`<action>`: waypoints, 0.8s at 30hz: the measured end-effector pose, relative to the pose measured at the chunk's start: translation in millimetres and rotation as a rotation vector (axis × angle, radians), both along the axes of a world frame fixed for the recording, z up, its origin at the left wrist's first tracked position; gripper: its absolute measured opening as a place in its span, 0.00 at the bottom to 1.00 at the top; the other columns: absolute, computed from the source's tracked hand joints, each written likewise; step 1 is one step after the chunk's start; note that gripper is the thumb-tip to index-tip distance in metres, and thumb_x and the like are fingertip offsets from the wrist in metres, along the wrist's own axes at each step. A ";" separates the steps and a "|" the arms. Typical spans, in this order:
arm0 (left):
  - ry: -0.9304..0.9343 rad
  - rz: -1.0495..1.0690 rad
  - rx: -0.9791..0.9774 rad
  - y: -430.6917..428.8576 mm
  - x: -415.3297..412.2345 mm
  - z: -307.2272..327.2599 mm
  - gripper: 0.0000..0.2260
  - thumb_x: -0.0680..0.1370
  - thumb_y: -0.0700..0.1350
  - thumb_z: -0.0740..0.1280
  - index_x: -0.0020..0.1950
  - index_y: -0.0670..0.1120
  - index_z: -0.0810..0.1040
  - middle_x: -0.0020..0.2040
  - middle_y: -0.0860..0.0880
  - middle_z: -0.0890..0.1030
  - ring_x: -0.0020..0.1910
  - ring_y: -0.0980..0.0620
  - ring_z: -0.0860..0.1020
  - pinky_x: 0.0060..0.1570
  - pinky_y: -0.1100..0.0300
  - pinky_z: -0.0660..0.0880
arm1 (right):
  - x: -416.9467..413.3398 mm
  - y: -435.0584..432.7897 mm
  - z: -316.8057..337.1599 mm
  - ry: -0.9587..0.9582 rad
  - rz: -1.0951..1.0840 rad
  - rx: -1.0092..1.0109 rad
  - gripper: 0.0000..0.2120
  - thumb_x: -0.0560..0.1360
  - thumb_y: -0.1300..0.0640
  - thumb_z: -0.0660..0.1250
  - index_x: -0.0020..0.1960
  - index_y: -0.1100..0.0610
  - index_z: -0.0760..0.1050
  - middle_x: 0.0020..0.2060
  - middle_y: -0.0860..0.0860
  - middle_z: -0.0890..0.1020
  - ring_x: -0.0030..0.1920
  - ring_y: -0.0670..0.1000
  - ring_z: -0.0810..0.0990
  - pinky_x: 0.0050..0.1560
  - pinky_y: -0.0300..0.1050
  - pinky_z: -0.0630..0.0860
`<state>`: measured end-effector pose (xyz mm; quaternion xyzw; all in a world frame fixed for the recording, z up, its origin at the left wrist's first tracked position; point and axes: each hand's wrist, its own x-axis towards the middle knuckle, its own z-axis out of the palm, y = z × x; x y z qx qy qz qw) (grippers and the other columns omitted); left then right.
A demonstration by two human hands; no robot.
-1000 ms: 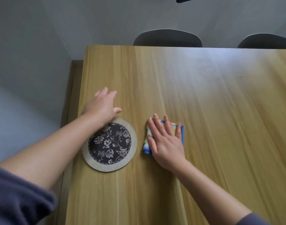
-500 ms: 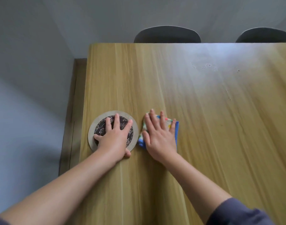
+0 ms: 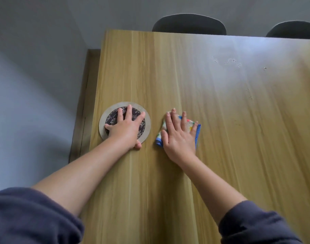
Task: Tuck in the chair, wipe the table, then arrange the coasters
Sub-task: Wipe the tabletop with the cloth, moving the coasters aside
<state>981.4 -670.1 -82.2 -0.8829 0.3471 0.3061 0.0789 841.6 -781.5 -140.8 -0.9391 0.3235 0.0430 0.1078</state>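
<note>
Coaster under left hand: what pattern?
Coaster: dark centre with white floral print, plain beige rim. Head view.

I can read no text, label, brand or number. The coaster under the left hand shows only flowers, and the cloth under the right hand only coloured print.
</note>
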 end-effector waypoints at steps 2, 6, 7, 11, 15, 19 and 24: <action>-0.008 0.002 0.003 -0.6 -0.6 2.3 0.48 0.69 0.51 0.76 0.76 0.62 0.44 0.77 0.49 0.33 0.76 0.42 0.37 0.62 0.28 0.60 | -21.3 34.6 0.9 -0.012 0.141 -0.006 0.30 0.81 0.42 0.46 0.80 0.49 0.47 0.80 0.46 0.46 0.79 0.56 0.39 0.73 0.69 0.36; -0.024 0.004 -0.017 1.7 -2.4 3.7 0.47 0.70 0.52 0.75 0.76 0.62 0.45 0.77 0.49 0.34 0.77 0.43 0.39 0.63 0.29 0.61 | -51.4 69.5 1.2 -0.047 0.349 0.026 0.29 0.80 0.43 0.52 0.79 0.50 0.56 0.79 0.47 0.55 0.79 0.58 0.47 0.73 0.71 0.43; -0.026 0.004 -0.020 2.4 -2.3 3.6 0.47 0.70 0.52 0.75 0.76 0.62 0.44 0.77 0.50 0.34 0.77 0.44 0.39 0.63 0.29 0.61 | -50.3 64.4 1.5 -0.052 0.374 0.035 0.29 0.80 0.43 0.52 0.79 0.50 0.57 0.79 0.47 0.56 0.79 0.57 0.49 0.73 0.71 0.43; -0.025 0.005 -0.022 3.8 -0.3 0.9 0.48 0.69 0.54 0.76 0.76 0.63 0.44 0.77 0.51 0.34 0.77 0.45 0.38 0.63 0.30 0.62 | -22.3 5.8 -2.8 -0.024 0.191 0.004 0.29 0.81 0.43 0.46 0.80 0.48 0.50 0.80 0.44 0.49 0.79 0.54 0.44 0.73 0.69 0.39; -0.041 0.019 -0.053 7.3 1.0 -4.2 0.49 0.68 0.54 0.77 0.76 0.64 0.45 0.78 0.52 0.35 0.77 0.46 0.39 0.64 0.32 0.63 | -6.9 -55.8 -4.2 0.021 -0.017 -0.004 0.29 0.81 0.43 0.44 0.80 0.48 0.47 0.80 0.44 0.45 0.79 0.54 0.42 0.73 0.68 0.38; -0.054 0.032 -0.061 6.6 -1.4 -3.4 0.48 0.67 0.53 0.77 0.76 0.64 0.47 0.78 0.53 0.37 0.77 0.47 0.41 0.63 0.33 0.65 | -29.7 -35.1 -4.0 0.009 -0.001 -0.010 0.29 0.81 0.43 0.43 0.80 0.49 0.45 0.80 0.45 0.44 0.79 0.54 0.39 0.74 0.68 0.37; -0.057 0.030 -0.071 6.8 -1.7 0.1 0.48 0.66 0.54 0.78 0.76 0.63 0.48 0.78 0.52 0.38 0.77 0.46 0.41 0.64 0.34 0.64 | -97.2 58.4 4.2 -0.024 0.266 0.019 0.30 0.80 0.43 0.49 0.80 0.51 0.52 0.80 0.47 0.50 0.79 0.57 0.43 0.73 0.70 0.41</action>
